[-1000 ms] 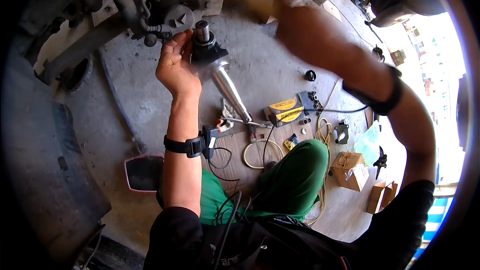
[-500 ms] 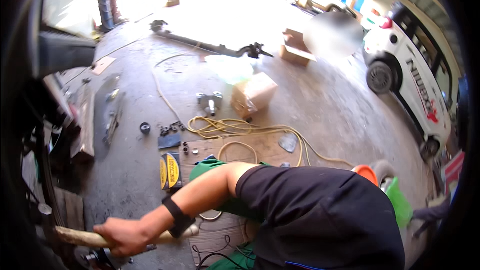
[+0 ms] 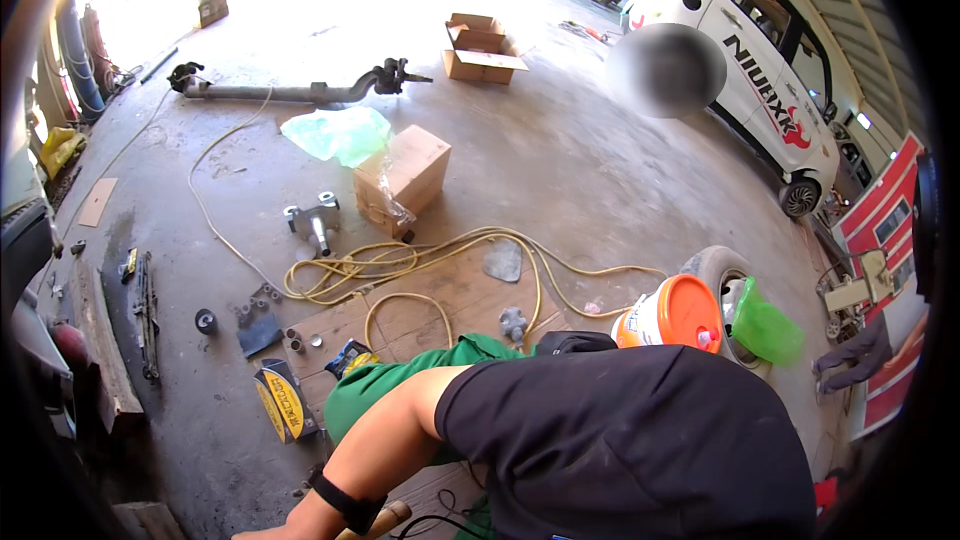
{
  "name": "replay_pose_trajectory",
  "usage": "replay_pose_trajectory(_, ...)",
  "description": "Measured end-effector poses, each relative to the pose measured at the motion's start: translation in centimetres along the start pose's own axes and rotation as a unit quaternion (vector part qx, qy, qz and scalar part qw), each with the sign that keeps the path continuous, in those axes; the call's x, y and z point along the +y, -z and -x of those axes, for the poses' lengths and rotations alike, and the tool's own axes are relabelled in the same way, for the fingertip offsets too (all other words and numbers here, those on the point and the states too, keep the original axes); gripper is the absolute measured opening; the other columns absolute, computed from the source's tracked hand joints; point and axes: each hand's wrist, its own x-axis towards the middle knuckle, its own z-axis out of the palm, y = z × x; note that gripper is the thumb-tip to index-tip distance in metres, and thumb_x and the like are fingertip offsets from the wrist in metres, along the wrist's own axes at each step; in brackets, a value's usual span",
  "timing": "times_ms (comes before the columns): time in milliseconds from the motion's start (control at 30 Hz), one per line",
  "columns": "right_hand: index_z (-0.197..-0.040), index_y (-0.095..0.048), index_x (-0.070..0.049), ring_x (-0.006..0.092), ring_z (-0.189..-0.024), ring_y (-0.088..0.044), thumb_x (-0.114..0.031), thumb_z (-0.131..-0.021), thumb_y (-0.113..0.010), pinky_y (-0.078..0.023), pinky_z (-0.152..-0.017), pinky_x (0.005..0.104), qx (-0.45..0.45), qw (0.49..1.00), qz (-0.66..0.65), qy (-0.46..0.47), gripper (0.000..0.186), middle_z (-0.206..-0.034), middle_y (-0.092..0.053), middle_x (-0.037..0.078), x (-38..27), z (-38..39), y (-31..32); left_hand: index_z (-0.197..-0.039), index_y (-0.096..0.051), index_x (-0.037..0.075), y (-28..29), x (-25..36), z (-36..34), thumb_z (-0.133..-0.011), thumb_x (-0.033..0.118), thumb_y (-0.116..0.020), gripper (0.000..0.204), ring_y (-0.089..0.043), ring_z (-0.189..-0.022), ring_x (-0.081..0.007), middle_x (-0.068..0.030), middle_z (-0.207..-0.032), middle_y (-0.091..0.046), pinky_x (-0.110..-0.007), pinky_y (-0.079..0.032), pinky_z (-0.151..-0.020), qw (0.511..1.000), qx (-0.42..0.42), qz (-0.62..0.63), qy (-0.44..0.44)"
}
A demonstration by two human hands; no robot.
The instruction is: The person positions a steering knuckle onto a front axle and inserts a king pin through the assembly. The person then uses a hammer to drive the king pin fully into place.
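Observation:
My right arm, in a dark sleeve with a black wristband point(image 3: 345, 502), reaches down to the lower left. Only the back edge of my right hand point(image 3: 268, 532) shows at the bottom rim; its fingers are cut off. Beneath the wrist sticks out the rounded end of a wooden handle point(image 3: 391, 517), in line with the grip seen earlier; the tool's other end is out of view. My green-trousered leg is behind the arm. Near it lie a yellow-and-black box point(image 3: 284, 402), a blue-grey cloth point(image 3: 260, 336) and small metal sleeves point(image 3: 294, 340). My left hand is not in view.
A yellow hose point(image 3: 352, 272) coils over flattened cardboard. Beyond are a metal knuckle part point(image 3: 317, 225), a carton point(image 3: 415, 172) and a long axle beam point(image 3: 275, 93). An orange-lidded bucket point(image 3: 668, 315) and tyre point(image 3: 715, 262) stand right. Another person point(image 3: 860, 355) is far right, near a white car point(image 3: 750, 70).
The view has swung right and up, so the floor items sit further left. My right hand and most of the wooden handle have slipped out at the lower edge.

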Motion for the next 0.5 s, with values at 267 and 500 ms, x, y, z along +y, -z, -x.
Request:
replay_pose_trajectory(267,-0.093,-0.061,0.003,0.0453,-0.08,-0.063,-0.028,-0.072,-0.074,-0.051,-0.069,0.0511,-0.001,1.0,-0.023,-0.015,0.039,-0.083,-0.065,0.026,0.1,0.3,1.2,-0.105,-0.067,0.004,-1.7,1.2,-0.4,-0.093,0.024,-0.057,0.025,-0.066,-0.088,-0.0267,-0.0141,-0.1,-0.067,-0.04,-0.052,-0.078,1.0,-0.02,0.005,-0.016)
replay_pose_trajectory(500,-0.097,-0.063,0.001,0.0441,-0.08,-0.064,-0.03,-0.074,-0.075,-0.052,-0.069,0.0499,0.019,0.997,-0.061,-0.042,0.041,-0.084,-0.066,0.025,0.9,1.0,2.1,-0.1,-0.068,0.003,-0.1,-0.6,-0.6,-0.093,0.023,-0.057,0.024,-0.066,-0.084,-0.0265,-0.0138,-0.097,-0.068,-0.039,-0.052,-0.075,0.999,-0.013,-0.029,-0.009)
